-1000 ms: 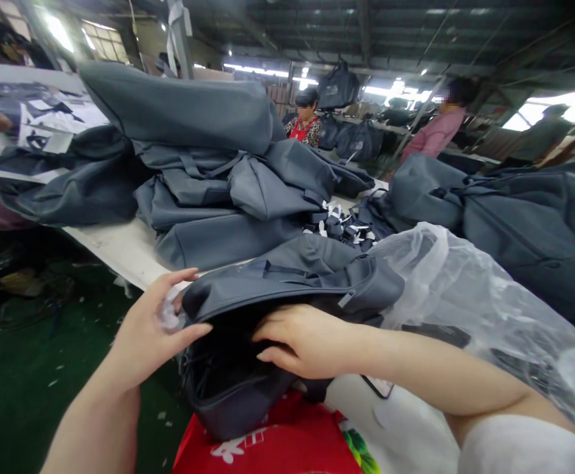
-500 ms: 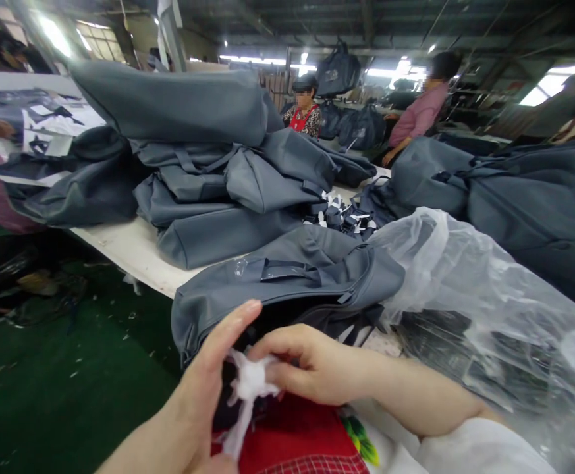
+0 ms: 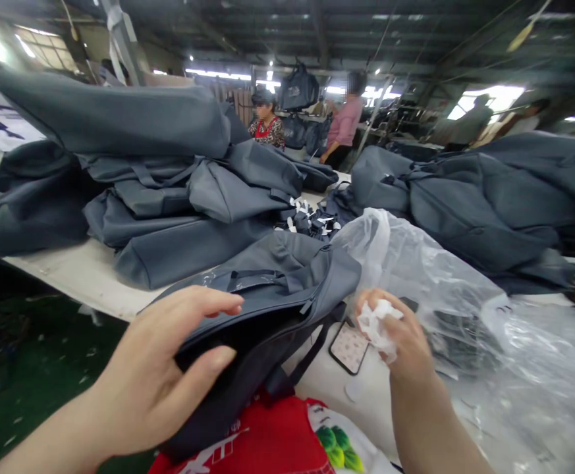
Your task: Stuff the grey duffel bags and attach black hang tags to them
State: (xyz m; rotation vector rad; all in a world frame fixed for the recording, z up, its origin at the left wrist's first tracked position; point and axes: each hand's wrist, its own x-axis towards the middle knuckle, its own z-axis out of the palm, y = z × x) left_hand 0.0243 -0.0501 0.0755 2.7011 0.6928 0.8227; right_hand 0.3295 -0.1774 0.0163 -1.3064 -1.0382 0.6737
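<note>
My right hand (image 3: pixel 408 336) is closed around a crumpled wad of thin white plastic film (image 3: pixel 381 324), held over the table beside a phone (image 3: pixel 349 347) with a patterned pink face. My left hand (image 3: pixel 168 368), thumb and fingers apart, holds nothing and hovers in front of a dark grey-blue duffel bag (image 3: pixel 287 263). The bag lies on the table with its zipped mouth gaping toward me, dark inside. A strap (image 3: pixel 314 355) hangs from its near side.
More grey-blue bags (image 3: pixel 183 250) are piled behind and to the left, others (image 3: pixel 485 204) to the right. Clear plastic bags (image 3: pixel 465 316) cover the right side. Small dark straps with white tags (image 3: pixel 311 217) lie between. Two co-workers (image 3: pixel 344 128) are at the back.
My hands have moved apart; the right has carried the white film to the right, crumpled in its grip. The phone has come into view, and the camera has turned right.
</note>
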